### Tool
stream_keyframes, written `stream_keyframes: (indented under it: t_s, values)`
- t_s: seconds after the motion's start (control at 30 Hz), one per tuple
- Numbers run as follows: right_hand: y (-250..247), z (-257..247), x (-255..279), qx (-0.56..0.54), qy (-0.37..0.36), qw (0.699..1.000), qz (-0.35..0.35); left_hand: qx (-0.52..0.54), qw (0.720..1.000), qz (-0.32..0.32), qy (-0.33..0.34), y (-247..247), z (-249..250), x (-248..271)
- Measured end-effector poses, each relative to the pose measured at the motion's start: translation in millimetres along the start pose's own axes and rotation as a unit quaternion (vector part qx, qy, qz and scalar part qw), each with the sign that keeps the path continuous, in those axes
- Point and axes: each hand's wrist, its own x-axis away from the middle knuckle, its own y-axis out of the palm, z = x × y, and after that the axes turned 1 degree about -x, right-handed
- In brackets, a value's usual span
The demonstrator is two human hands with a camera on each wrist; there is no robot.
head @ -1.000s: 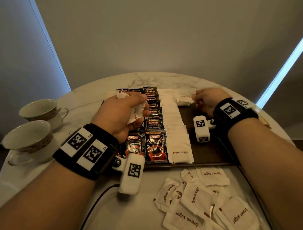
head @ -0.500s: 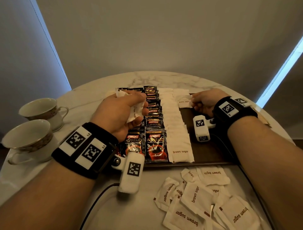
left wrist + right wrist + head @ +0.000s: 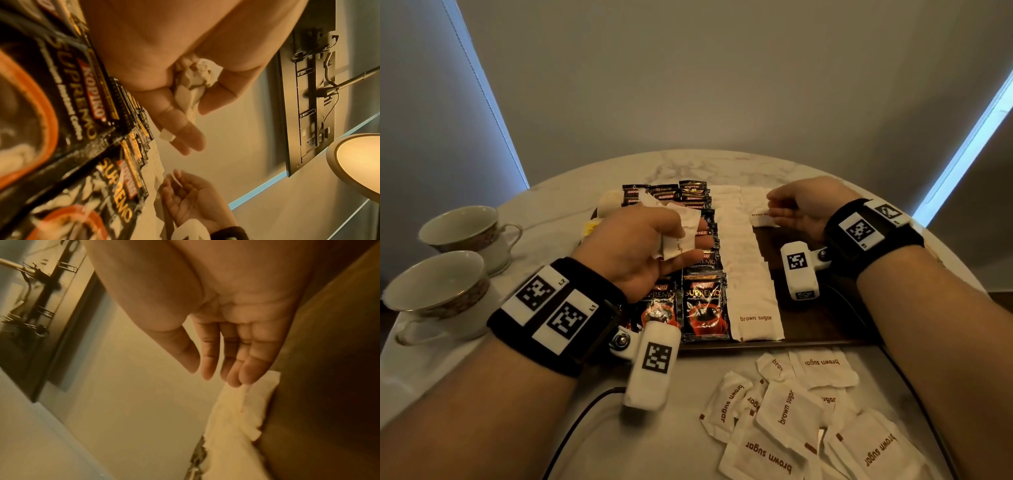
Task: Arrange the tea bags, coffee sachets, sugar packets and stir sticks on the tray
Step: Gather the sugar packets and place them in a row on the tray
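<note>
Sugar packets going onto the tray — a bunch in the left hand, the right hand loose at the far end.

The left hand [image 3: 640, 246] hovers over the black coffee sachets [image 3: 702, 301], fingers and thumb curled round a crumpled bunch of white sugar packets [image 3: 679, 231]. The right hand [image 3: 803, 209] has its fingers straight and relaxed, tips at the edge of a "brown sugar" packet [image 3: 762, 216] lying at the far end of the dark wooden tray [image 3: 825, 329] — it pinches nothing. On the tray the sachets lie in overlapping columns at left, with a column of white brown-sugar packets [image 3: 755, 308] just beside them; the tray's right part is bare wood. More packets lie in a loose heap [image 3: 801, 421] on the marble table [image 3: 688, 428] near the tray's front edge. Two teacups [image 3: 441, 291] stand at the table's left.
</note>
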Motion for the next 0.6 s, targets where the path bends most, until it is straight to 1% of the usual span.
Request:
stream_keyframes:
  t_s: [0.07, 0.13, 0.2, 0.27, 0.33, 0.43, 0.53, 0.6]
  values:
    - [2.6, -8.1, 11.2, -0.002, -0.041, 0.998, -0.036, 0.005, 1.0, -0.02, 0.0, 2.3, -0.8, 0.8]
    - [10.7, -16.3, 28.3, 0.007, -0.076, 0.991, -0.11, 0.015, 1.0, -0.023, 0.003, 3.6, -1.6, 1.1]
    - [21.9, -22.0, 47.1, 0.034, -0.104, 0.976, -0.189, 0.027, 0.999, -0.016, 0.008, 3.8, -1.9, 1.6]
    - [32.6, -23.6, 61.1, 0.061, -0.128, 0.961, -0.239, 0.026, 0.999, -0.001, 0.018, 3.6, -1.2, 2.6]
    - [40.2, -22.5, 69.0, 0.084, -0.154, 0.951, -0.254, 0.012, 0.999, 0.012, 0.031, 2.3, -0.5, 2.9]
    - [45.2, -21.5, 75.4, 0.117, -0.187, 0.943, -0.248, 0.008, 0.999, 0.019, 0.036, 1.7, 0.1, 3.4]
    - [46.9, -22.4, 79.6, 0.099, -0.193, 0.947, -0.238, 0.002, 0.999, 0.029, 0.039, 3.3, 0.9, 3.9]
    - [48.3, -23.5, 83.1, 0.09, -0.186, 0.944, -0.258, -0.001, 0.998, 0.041, 0.043, 3.5, 1.8, 3.4]
